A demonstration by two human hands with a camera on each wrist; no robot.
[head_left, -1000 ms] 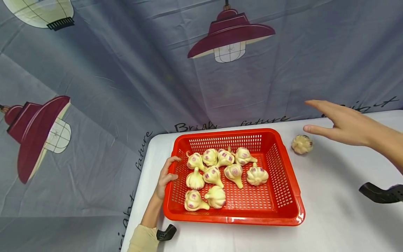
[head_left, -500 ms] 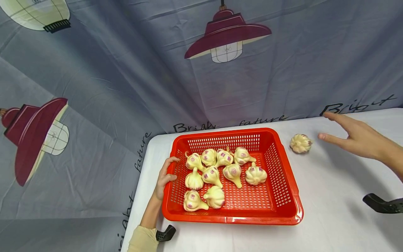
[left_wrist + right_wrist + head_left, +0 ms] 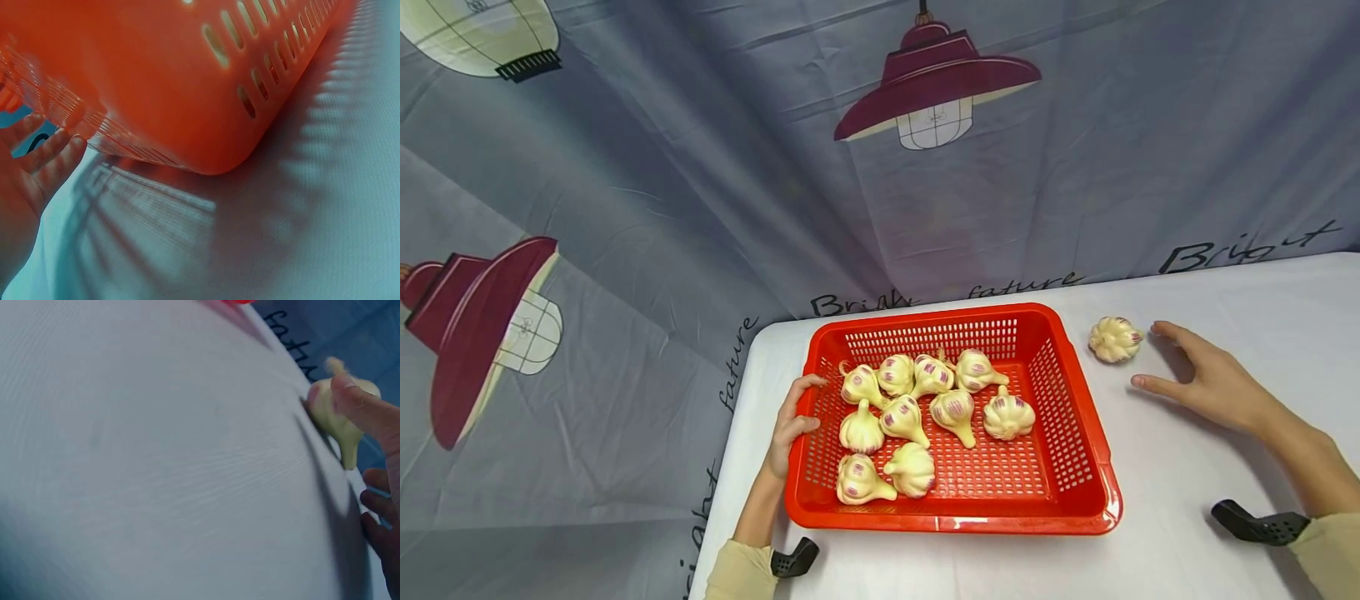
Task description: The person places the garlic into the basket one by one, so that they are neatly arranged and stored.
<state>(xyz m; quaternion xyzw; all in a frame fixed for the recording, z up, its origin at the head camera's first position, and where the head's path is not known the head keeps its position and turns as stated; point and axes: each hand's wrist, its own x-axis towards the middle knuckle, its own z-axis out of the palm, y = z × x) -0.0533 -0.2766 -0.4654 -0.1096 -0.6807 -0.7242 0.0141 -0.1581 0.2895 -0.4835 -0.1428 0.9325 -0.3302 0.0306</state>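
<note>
A red slotted basket (image 3: pixel 953 522) sits on the white table, holding several garlic bulbs (image 3: pixel 952 414). My left hand (image 3: pixel 787 427) grips its left rim, thumb and forefinger over the edge. From the left wrist view, the other fingers (image 3: pixel 53 156) of that hand lie against the outside of the basket. One loose garlic bulb (image 3: pixel 1115 339) rests on the table to the right of the basket. Just right of that bulb is my right hand (image 3: pixel 1206 383), fingers and thumb spread, a gap between them and the bulb. In the right wrist view the thumb overlaps the bulb (image 3: pixel 347 440).
A white cloth (image 3: pixel 1157 517) covers the table. Grey curtains (image 3: pixel 760 167) printed with lamps and lettering hang behind the table and along its left. A black camera piece (image 3: pixel 1258 525) juts from the right wrist, another (image 3: pixel 796 557) from the left.
My right hand first drew back to the right, then came down and toward the near side, beside the loose garlic bulb. The left hand keeps its grip on the basket.
</note>
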